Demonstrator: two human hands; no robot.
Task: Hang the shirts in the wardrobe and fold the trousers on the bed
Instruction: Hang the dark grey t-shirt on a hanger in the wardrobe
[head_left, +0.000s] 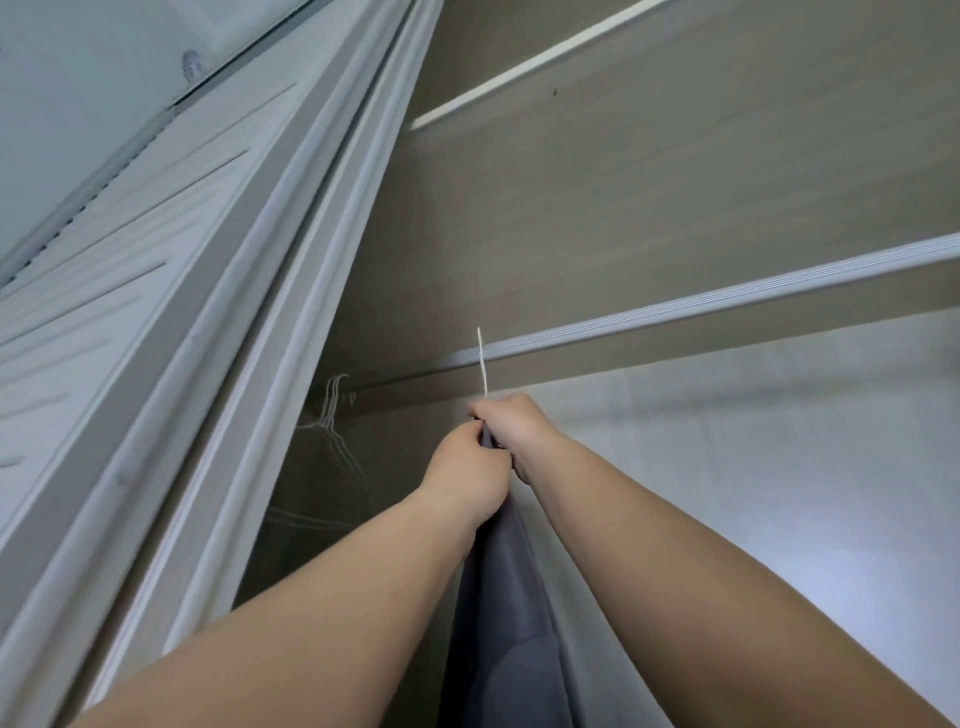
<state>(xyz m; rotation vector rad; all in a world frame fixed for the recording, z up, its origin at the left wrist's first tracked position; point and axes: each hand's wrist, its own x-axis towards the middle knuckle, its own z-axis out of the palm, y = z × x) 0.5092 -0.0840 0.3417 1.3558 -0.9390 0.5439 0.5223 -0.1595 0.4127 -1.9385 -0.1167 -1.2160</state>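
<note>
A grey shirt (501, 613) hangs straight down between my forearms, inside the wardrobe. Its white hanger hook (482, 364) rises from my hands and crosses the silver rail (727, 304); whether it rests on the rail I cannot tell. My left hand (467, 480) pinches the shirt's top edge just below the hook. My right hand (514, 428) grips the neck of the hanger and the cloth right beside the left hand, the two touching. The hanger's shoulders are hidden under the shirt.
Several empty white wire hangers (332, 426) hang at the rail's left end. The sliding door frame (249, 322) runs diagonally on the left. A shelf edge (535, 65) lies above the rail. The wardrobe's pale back wall (753, 467) is on the right.
</note>
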